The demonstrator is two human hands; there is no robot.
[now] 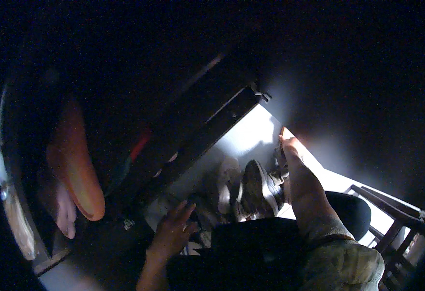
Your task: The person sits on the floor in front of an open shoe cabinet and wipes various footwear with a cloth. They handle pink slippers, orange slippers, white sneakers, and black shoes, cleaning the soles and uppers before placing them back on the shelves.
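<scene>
Much of the view is very dark. My left hand [174, 229] is low in the middle, back upward and fingers spread, with nothing visible in its grasp. Dim, unclear shapes lie just beside its fingers. My right hand [289, 145] reaches forward to the wall's lit foot, its fingers closed around a thin, orange-edged item [283, 130] that is mostly hidden. Between my hands stand a dark shoe with a pale sole edge [258, 185] and a greyish shoe [228, 185]. More footwear by my right forearm is partly covered by it.
An orange shoe or slipper sole [85, 178] and a pinkish one [65, 211] show at the left. A long dark ledge [212, 134] runs diagonally ahead. Dark wooden furniture bars [394, 218] stand at the right, near a rounded black shape [348, 212]. Bright light falls on the floor [252, 127].
</scene>
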